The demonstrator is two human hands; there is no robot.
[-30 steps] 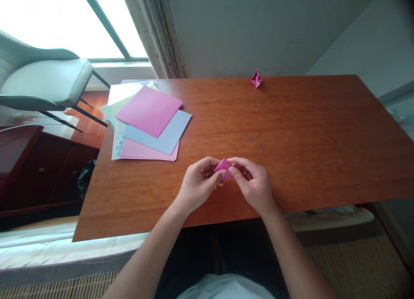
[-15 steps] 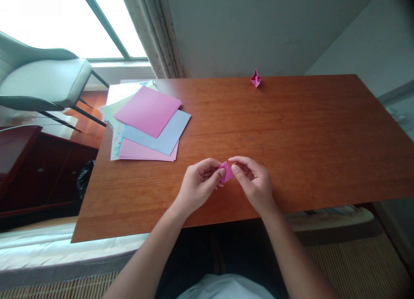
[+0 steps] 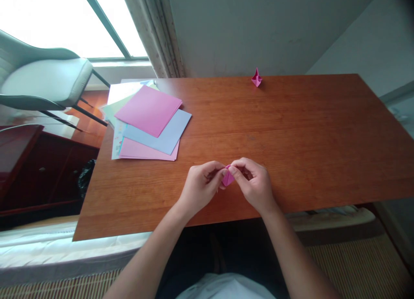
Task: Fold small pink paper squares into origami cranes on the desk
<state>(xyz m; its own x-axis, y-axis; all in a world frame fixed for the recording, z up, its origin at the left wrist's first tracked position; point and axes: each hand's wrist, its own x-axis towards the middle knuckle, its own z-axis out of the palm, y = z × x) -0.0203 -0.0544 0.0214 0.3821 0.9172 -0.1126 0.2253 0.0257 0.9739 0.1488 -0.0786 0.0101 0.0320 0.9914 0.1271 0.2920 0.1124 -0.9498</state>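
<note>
A small folded piece of pink paper (image 3: 228, 178) is held between my two hands, above the near part of the wooden table. My left hand (image 3: 203, 184) pinches its left side between thumb and fingers. From the right, my right hand (image 3: 253, 182) grips its upper right edge with thumb and forefinger. My fingertips cover much of the paper, so its full folded shape is partly hidden. Near the table's far edge stands a pink origami figure (image 3: 256, 78) with a pointed top.
Pink paper sheets (image 3: 150, 110), a blue sheet (image 3: 171, 133) and lighter pink sheets (image 3: 152, 151) lie stacked on the left of the wooden table (image 3: 307, 130). A pale chair (image 3: 45, 81) stands beyond the left side, near a curtain (image 3: 158, 31) and window.
My right hand has shifted slightly left, its fingertips now closer to the left hand's and over the paper's top. Less of the folded paper shows.
</note>
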